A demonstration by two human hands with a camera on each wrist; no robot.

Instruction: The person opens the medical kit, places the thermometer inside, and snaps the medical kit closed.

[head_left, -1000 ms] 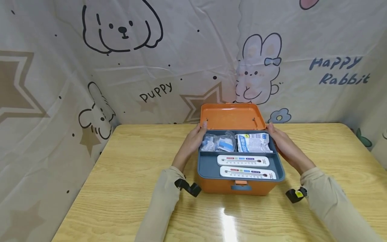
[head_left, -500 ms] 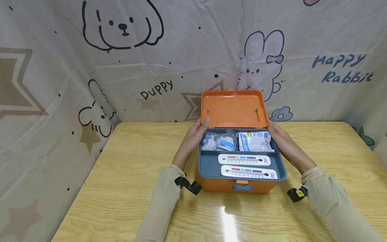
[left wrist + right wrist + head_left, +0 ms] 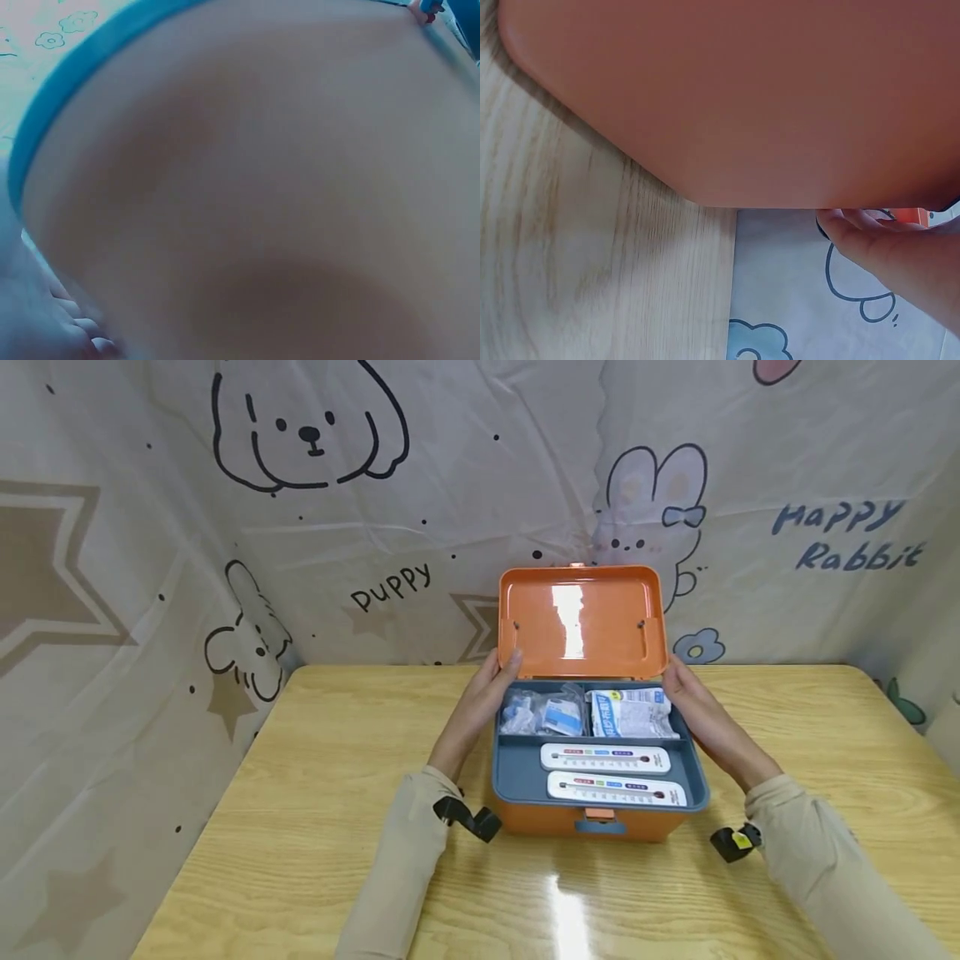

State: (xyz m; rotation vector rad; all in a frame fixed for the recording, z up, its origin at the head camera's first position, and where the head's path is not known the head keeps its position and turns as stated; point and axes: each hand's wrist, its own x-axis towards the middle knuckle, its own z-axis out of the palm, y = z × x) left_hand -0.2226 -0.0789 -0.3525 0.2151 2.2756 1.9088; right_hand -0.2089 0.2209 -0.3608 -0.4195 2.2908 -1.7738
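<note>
An orange medicine box [image 3: 592, 823] with a blue-grey tray [image 3: 517, 768] sits on the table, its orange lid [image 3: 581, 622] tilted up at the back. My left hand [image 3: 472, 710] holds the lid's lower left corner, thumb in front, other fingers mostly hidden behind. At the opposite corner, my right hand [image 3: 708, 718] holds the lid's lower edge; its fingers reach behind the box in the right wrist view. Two white thermometers [image 3: 604, 758] lie in the tray's front section. Behind them are clear bags [image 3: 542, 714] of blue-and-white packets and a white gauze packet [image 3: 632, 714].
The wooden table [image 3: 360, 760] ends at the back against a printed cloth [image 3: 420, 460] with cartoon animals. Black wrist cameras [image 3: 467, 820] sit on both sleeves. A small latch [image 3: 600, 823] is on the box's front.
The lid has swung up from lying further back and now stands more upright. Both hands stay by its lower corners, having moved only slightly. The tray's contents have not moved.
</note>
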